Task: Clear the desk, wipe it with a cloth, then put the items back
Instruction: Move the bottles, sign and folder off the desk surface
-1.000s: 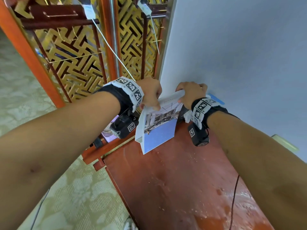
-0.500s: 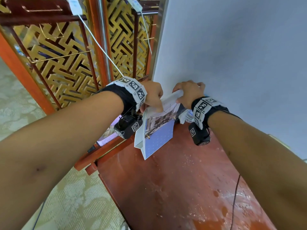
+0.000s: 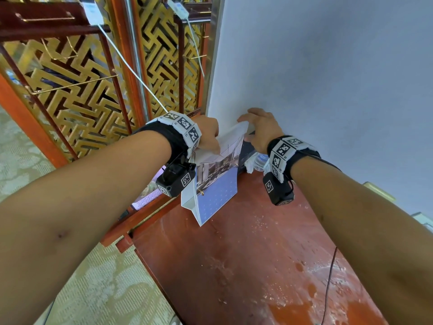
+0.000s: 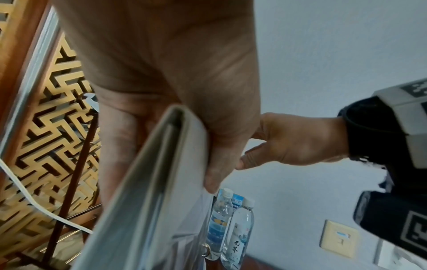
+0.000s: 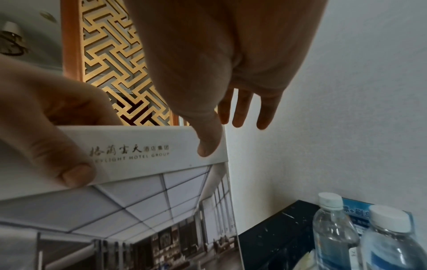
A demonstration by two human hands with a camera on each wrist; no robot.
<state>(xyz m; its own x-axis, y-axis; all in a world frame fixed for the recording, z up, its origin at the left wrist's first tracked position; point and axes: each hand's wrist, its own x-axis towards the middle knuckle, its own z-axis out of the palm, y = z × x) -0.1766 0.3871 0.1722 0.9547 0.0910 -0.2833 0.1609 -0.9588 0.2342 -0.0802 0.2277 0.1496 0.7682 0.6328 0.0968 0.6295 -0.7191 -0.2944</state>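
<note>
A white tent-style desk calendar (image 3: 216, 177) with a hotel photo and a blue date page stands tilted at the back left corner of the red-brown desk (image 3: 246, 266). My left hand (image 3: 209, 137) grips its top edge, thumb on the front and fingers behind, as the left wrist view shows with the calendar (image 4: 148, 182) in the left hand (image 4: 196, 113). My right hand (image 3: 257, 129) is at the top right corner with fingers straight. In the right wrist view only the thumb of the right hand (image 5: 208, 146) touches the calendar (image 5: 138, 151).
Two water bottles (image 5: 360, 237) stand on a black tray (image 5: 277, 237) against the grey wall (image 3: 328, 90), with something white and crumpled (image 3: 250, 164) beside them. A gold lattice screen (image 3: 82, 90) stands left. A thin black cable (image 3: 328, 289) crosses the wet-streaked desk.
My right hand's fingers have uncurled from the calendar's top edge and now stick out straight. The left hand keeps its grip on the calendar.
</note>
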